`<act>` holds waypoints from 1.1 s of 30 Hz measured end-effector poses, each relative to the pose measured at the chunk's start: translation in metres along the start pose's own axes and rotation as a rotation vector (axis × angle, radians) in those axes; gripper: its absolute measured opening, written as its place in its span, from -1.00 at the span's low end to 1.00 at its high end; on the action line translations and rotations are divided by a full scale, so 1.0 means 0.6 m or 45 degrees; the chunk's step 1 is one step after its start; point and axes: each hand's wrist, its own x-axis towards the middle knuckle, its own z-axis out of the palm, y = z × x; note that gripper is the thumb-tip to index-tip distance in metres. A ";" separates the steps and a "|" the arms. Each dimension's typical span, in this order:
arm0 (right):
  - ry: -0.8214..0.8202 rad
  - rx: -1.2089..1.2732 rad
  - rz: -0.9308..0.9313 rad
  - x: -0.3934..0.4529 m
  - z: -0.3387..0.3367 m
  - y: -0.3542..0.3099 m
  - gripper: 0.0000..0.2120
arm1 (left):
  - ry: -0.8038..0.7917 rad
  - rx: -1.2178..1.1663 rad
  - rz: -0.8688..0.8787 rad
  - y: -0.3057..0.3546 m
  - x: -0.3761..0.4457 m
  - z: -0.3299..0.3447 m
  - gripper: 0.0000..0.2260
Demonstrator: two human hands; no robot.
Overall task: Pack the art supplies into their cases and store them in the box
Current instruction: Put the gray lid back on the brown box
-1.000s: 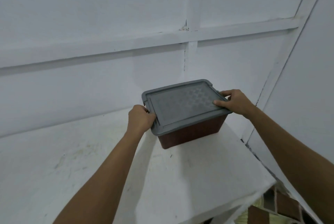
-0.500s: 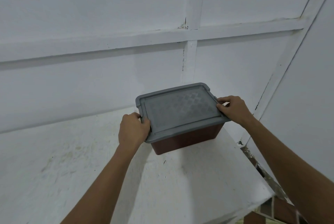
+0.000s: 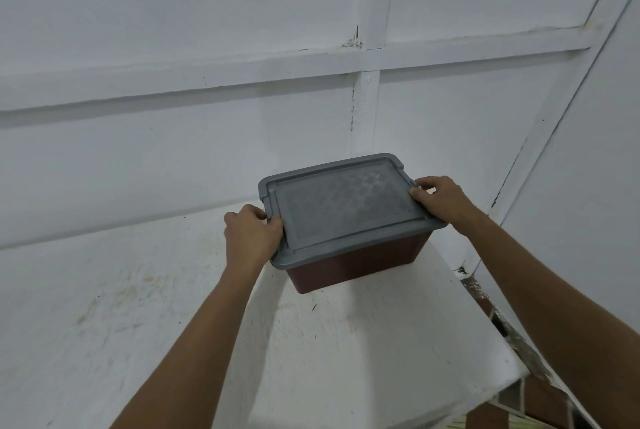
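Note:
A dark red plastic box point(image 3: 356, 264) with a grey patterned lid point(image 3: 346, 205) stands closed at the far right of a white table, near the wall corner. My left hand point(image 3: 251, 238) grips the lid's left edge, thumb on top. My right hand point(image 3: 440, 198) grips the lid's right edge, with its fingers curled over the rim. The box looks tilted, its near side raised off the table. Its contents are hidden under the lid.
The white table point(image 3: 329, 359) has scuffed, stained paint and ends in an edge at the right front. White panelled walls point(image 3: 207, 134) close in behind and to the right. A tiled floor point(image 3: 540, 404) shows below the table's right edge.
The box has stayed in both hands. It sits slightly further left and lower in view than a second ago, close to the wall corner.

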 end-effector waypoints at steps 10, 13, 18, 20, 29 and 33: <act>-0.323 0.455 0.499 0.005 -0.015 -0.017 -0.48 | -0.228 -0.516 -0.372 0.001 -0.016 -0.021 -0.71; -0.225 0.434 0.392 0.003 -0.012 -0.016 -0.56 | -0.122 -0.317 -0.212 0.005 -0.018 -0.022 -0.60; 0.013 0.008 0.022 0.000 -0.001 -0.027 -0.62 | -0.048 0.183 0.030 0.021 -0.019 -0.016 -0.62; 0.069 -0.245 -0.151 0.002 0.003 -0.026 -0.61 | -0.017 0.326 0.074 0.027 -0.023 -0.010 -0.62; -0.101 -0.314 -0.226 -0.018 -0.011 -0.029 -0.63 | -0.085 0.236 0.289 0.025 -0.024 -0.024 -0.61; -0.148 0.504 0.108 -0.017 -0.016 -0.013 -0.70 | -0.310 -0.676 -0.291 0.007 -0.022 -0.042 -0.88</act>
